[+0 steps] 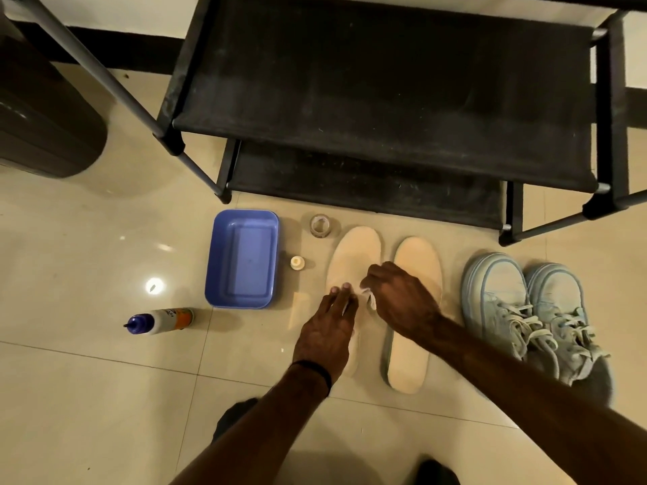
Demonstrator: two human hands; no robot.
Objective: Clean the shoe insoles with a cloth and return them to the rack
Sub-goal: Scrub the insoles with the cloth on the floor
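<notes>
Two beige insoles lie side by side on the tiled floor in front of a black shoe rack (385, 141). My left hand (327, 329) presses flat on the left insole (353, 257), fingers straight. My right hand (399, 295) grips a small white cloth (369, 298) over the middle of that insole. The right insole (413, 344) lies partly under my right wrist.
A pair of pale blue sneakers (525, 309) stands to the right of the insoles. To the left are a blue plastic tub (243, 260), a small white cap (297, 262), a clear round container (321, 225) and a bottle (161, 321) lying on its side. A dark bin (42, 117) stands far left.
</notes>
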